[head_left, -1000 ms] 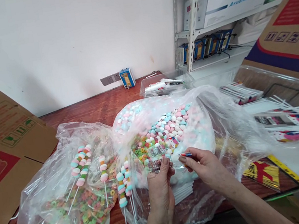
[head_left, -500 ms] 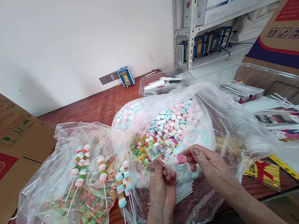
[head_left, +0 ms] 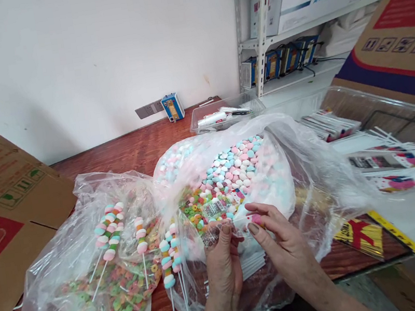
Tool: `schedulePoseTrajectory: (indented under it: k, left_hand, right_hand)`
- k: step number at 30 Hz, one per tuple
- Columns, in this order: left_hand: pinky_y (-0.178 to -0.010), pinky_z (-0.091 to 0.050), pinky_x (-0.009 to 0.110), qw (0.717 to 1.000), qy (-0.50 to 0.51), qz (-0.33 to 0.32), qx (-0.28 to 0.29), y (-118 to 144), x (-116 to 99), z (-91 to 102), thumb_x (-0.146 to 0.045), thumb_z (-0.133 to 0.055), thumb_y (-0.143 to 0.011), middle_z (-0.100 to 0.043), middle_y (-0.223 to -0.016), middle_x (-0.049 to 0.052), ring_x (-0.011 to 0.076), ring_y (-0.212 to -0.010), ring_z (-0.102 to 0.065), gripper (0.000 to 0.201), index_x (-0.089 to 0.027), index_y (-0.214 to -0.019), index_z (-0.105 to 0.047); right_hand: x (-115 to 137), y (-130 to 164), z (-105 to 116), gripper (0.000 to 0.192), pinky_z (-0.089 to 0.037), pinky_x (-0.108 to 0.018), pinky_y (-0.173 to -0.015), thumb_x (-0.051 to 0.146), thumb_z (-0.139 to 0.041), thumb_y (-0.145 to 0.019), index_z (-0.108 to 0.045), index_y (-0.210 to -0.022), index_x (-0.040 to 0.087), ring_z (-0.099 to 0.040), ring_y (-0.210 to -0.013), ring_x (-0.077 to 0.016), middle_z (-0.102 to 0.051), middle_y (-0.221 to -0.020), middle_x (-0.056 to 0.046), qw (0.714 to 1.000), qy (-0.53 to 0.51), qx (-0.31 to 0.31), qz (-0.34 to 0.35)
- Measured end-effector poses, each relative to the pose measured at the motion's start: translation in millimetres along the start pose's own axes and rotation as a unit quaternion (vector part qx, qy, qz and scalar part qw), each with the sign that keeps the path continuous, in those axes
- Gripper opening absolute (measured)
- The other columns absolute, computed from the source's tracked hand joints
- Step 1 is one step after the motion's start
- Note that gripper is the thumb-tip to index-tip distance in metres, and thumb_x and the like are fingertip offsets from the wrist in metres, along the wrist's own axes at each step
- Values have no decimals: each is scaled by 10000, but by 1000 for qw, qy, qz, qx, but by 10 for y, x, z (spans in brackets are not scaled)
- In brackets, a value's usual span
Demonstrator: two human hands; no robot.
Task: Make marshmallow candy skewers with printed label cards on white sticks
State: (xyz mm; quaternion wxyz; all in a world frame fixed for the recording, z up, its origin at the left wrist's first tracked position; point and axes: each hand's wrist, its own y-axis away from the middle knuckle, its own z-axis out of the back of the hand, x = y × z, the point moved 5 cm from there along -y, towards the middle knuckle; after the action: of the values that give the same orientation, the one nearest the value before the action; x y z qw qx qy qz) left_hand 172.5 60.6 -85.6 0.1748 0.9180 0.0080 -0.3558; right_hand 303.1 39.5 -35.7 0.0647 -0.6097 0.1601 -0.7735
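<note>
Pink round candy piece (head_left: 256, 218) pinched in right hand (head_left: 285, 248) fingers, held just over the mouth of the clear plastic bag of pastel pink, white and blue candy pieces (head_left: 233, 170) on the red-brown wooden worktop (head_left: 128, 149). Left hand (head_left: 221, 266) fingers closed on a small clear printed wrapper (head_left: 214, 233), touching the right. Several finished pastel candy skewers on white sticks (head_left: 109, 234) lie on the neighbouring clear bag of coloured ring candies (head_left: 98, 309); the pastel bag looks mostly full, so plenty left.
</note>
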Motion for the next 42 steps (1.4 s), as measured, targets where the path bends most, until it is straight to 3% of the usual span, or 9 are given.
schedulePoseTrajectory:
  k: [3, 8, 12, 15, 20, 25, 31, 34, 42]
  left_hand:
    - [-553, -483, 190, 998, -27, 39, 51, 26, -13, -47, -255, -849, -641, -636, -762, -9, 84, -623, -582, 347, -176, -929, -671]
    - [-536, -452, 165, 995, -60, 25, 73, 8, -28, -7, -220, -807, -699, -549, -657, -34, 54, -572, -517, 177, -141, -742, -654]
    - [-580, -499, 184, 996, -35, 23, 79, 8, 5, -12, -223, -790, -724, -620, -793, -3, 84, -679, -578, 153, -146, -760, -663]
    - [-577, -526, 192, 997, 5, 46, 62, -8, 28, -13, -214, -811, -698, -655, -792, 1, 92, -663, -602, 169, -157, -781, -675]
    - [-569, -533, 150, 983, 123, 135, -32, -68, 113, 113, -123, -788, -713, -690, -753, 5, 64, -592, -617, 135, -145, -811, -697]
    - [-543, -521, 147, 967, 179, 183, -3, -59, 130, 110, -129, -672, -831, -641, -666, -13, 58, -555, -597, 65, -153, -772, -685]
    - [-585, -530, 176, 978, 144, 151, 1, -51, 130, 123, -153, -720, -790, -697, -729, -5, 82, -603, -629, 30, -178, -787, -704]
    - [-646, -550, 198, 977, 151, 152, 12, -52, 136, 121, -146, -726, -781, -720, -784, 6, 103, -674, -658, 64, -175, -837, -714]
    - [-578, -539, 179, 978, 143, 144, 39, -62, 109, 112, -203, -781, -741, -710, -740, -9, 82, -587, -631, 143, -167, -857, -705]
  right_hand:
    - [-34, 16, 3, 129, -418, -349, -999, 263, -539, -956, -668, -967, 262, -540, -1170, -197, -564, -1254, -47, 1000, -6, -6, 9]
    - [-20, 41, 38, 110, -427, -360, -998, 234, -562, -937, -664, -959, 271, -541, -1178, -202, -578, -1241, -43, 999, -29, -15, 21]
    - [-52, 38, 25, 115, -453, -357, -975, 247, -550, -946, -662, -949, 271, -575, -1131, -195, -607, -1207, -38, 998, -61, -9, 9]
    - [-44, 24, 6, 143, -473, -335, -958, 225, -547, -949, -669, -1002, 280, -598, -1101, -181, -639, -1161, -29, 998, -56, 5, 19]
    - [165, 20, 24, 243, -477, -290, -963, 175, -562, -937, -648, -1135, 288, -597, -1094, -157, -643, -1138, -28, 997, -1, 0, 76]
    - [394, 43, 62, 265, -482, -300, -966, 140, -582, -912, -613, -1154, 245, -579, -1114, -174, -608, -1164, -64, 990, 49, -16, 131]
    - [492, 62, 10, 331, -493, -356, -973, 92, -593, -882, -590, -1186, 222, -543, -1166, -211, -548, -1234, -101, 975, 107, -6, 197]
    - [462, 45, -21, 311, -505, -384, -964, 92, -602, -875, -600, -1159, 217, -553, -1161, -226, -541, -1250, -111, 972, 140, -3, 191]
    - [463, 28, 39, 298, -528, -406, -946, 109, -617, -867, -589, -1138, 231, -580, -1133, -240, -600, -1189, -109, 970, 144, -28, 196]
